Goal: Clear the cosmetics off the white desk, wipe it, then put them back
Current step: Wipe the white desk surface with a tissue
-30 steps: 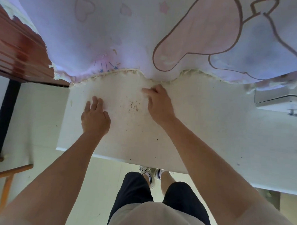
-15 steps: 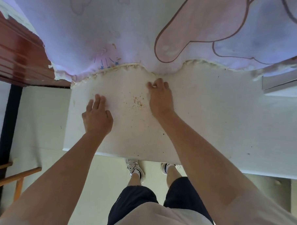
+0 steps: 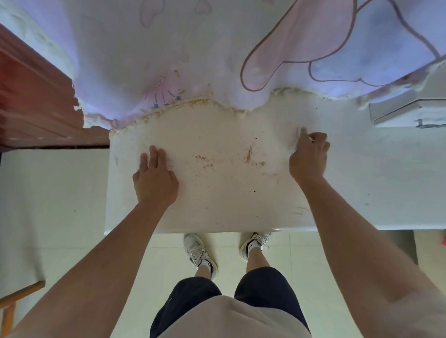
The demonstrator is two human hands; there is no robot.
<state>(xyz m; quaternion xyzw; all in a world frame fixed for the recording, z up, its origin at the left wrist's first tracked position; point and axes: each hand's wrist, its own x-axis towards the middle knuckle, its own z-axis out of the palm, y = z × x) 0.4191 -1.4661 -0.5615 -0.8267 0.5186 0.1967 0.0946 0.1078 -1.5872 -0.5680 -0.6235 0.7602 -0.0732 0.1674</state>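
Desk stained; left hand flat on it, right hand curled

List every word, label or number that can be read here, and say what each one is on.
No text here is readable.
white box: dark marks on its side, too blurred to read.
printed cloth: only drawings (hearts, stars, arrows), no words.

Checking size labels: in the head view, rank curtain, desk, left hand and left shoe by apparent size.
1 or 2: curtain and desk, too alike to rank
3: left hand
4: left shoe, though it is farther from the camera
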